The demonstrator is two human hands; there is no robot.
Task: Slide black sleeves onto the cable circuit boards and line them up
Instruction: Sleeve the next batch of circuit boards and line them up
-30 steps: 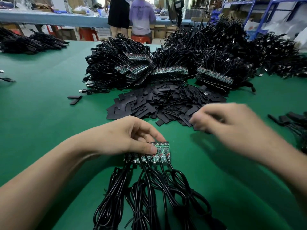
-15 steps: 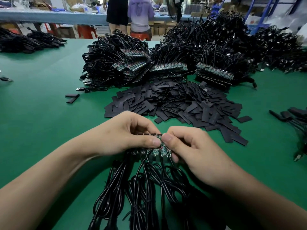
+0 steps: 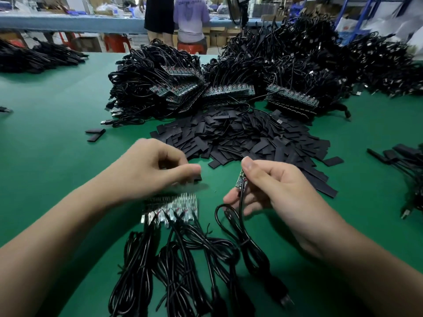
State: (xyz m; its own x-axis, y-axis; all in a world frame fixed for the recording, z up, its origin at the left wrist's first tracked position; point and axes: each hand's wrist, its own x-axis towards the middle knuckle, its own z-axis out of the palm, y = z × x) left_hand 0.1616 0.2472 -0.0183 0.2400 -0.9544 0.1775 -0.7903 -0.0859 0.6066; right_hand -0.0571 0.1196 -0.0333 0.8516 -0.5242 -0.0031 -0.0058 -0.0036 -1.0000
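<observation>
My right hand (image 3: pixel 274 186) pinches a small circuit board (image 3: pixel 240 180) between thumb and fingers, held upright above the green table (image 3: pixel 45 156); its black cable (image 3: pixel 249 245) trails down toward me. My left hand (image 3: pixel 148 170) hovers to the left and pinches a black sleeve (image 3: pixel 197 177) at thumb tip and fingers, blurred by motion. Below the left hand, a row of several circuit boards (image 3: pixel 171 207) lies side by side with coiled black cables (image 3: pixel 164 271) running toward me. A loose pile of flat black sleeves (image 3: pixel 247 138) lies just beyond both hands.
Big heaps of black cables with boards (image 3: pixel 206 83) fill the back of the table. Two stray sleeves (image 3: pixel 95 133) lie to the left, more cables (image 3: pixel 407 165) at the right edge. Two people (image 3: pixel 176 17) stand behind a blue bench.
My right hand has pulled one board with its cable away from the row and lifted it to the right. My left hand has risen off the row, now with a sleeve at its fingertips.
</observation>
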